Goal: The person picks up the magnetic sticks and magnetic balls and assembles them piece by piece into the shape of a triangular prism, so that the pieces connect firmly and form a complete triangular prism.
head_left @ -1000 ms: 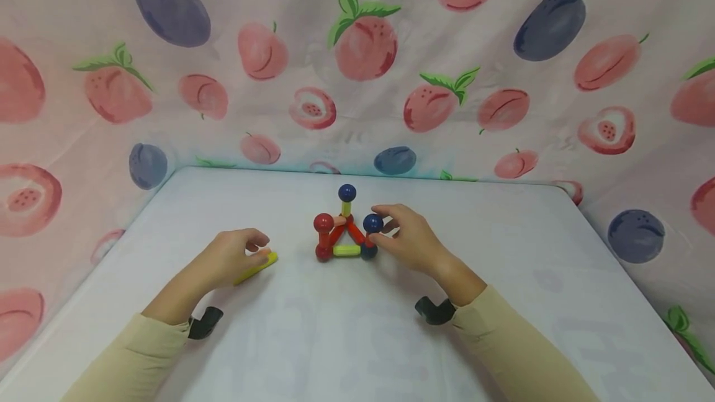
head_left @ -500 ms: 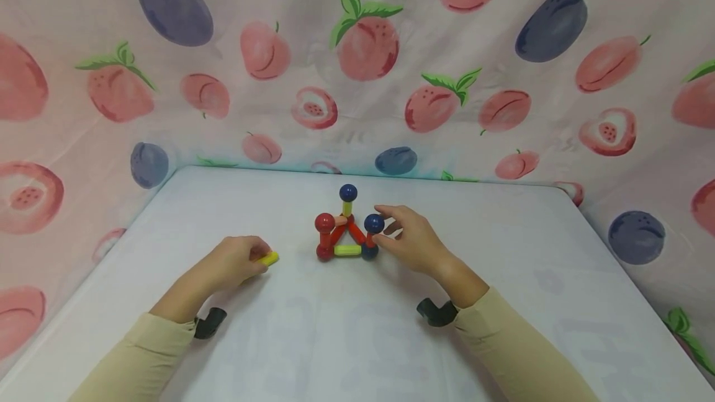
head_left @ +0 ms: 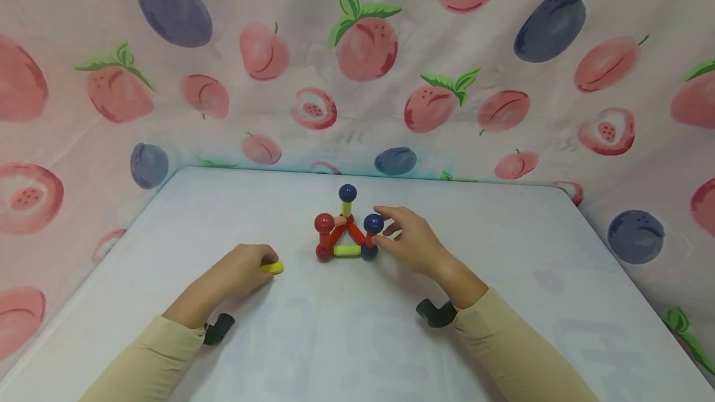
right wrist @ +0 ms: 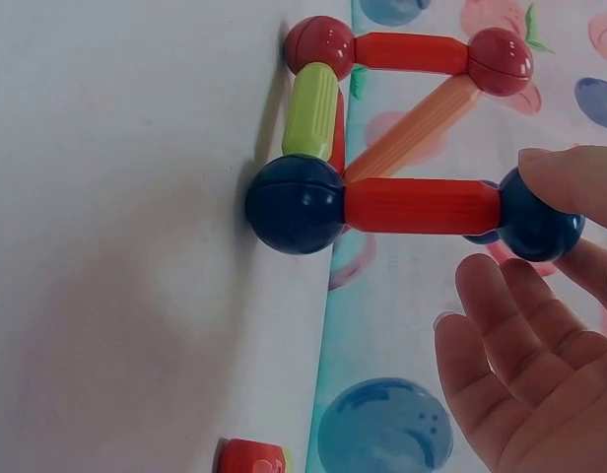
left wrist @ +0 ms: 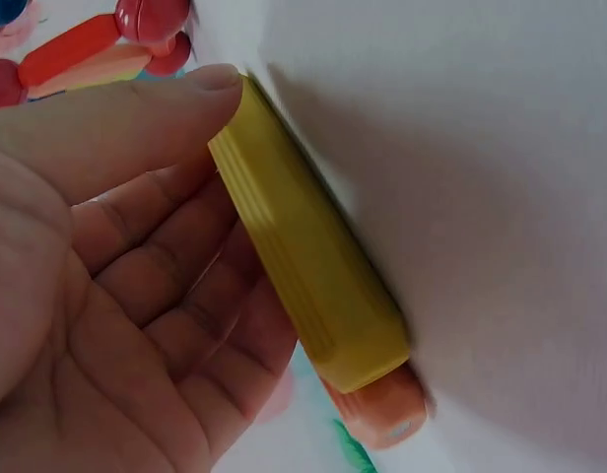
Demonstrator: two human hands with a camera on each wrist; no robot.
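Note:
My left hand (head_left: pixel 241 270) grips a yellow rod (left wrist: pixel 308 236) low at the white table, thumb on one end and fingers behind it. Along the yellow rod lies an orange rod (left wrist: pixel 382 409), mostly covered by it. In the middle stands a frame of rods and balls, with a triangular base and three uprights. My right hand (head_left: pixel 410 237) pinches the blue ball (right wrist: pixel 540 217) atop its red upright rod (right wrist: pixel 422 206) between thumb and index finger; the other fingers hang loosely below. A red ball (head_left: pixel 324 223) and another blue ball (head_left: pixel 347 193) top the other uprights.
The white table (head_left: pixel 335 340) ends at a fruit-print cloth (head_left: pixel 357 110) behind. Below the frame in the right wrist view shows a small red piece (right wrist: pixel 252 457), cut off by the edge. Dark wrist mounts (head_left: pixel 219 329) hang beneath both wrists.
My left hand has moved right and toward me with the yellow rod, which has swung from slanted to nearly level. The fingers have come down around it. My right hand stays at the blue ball.

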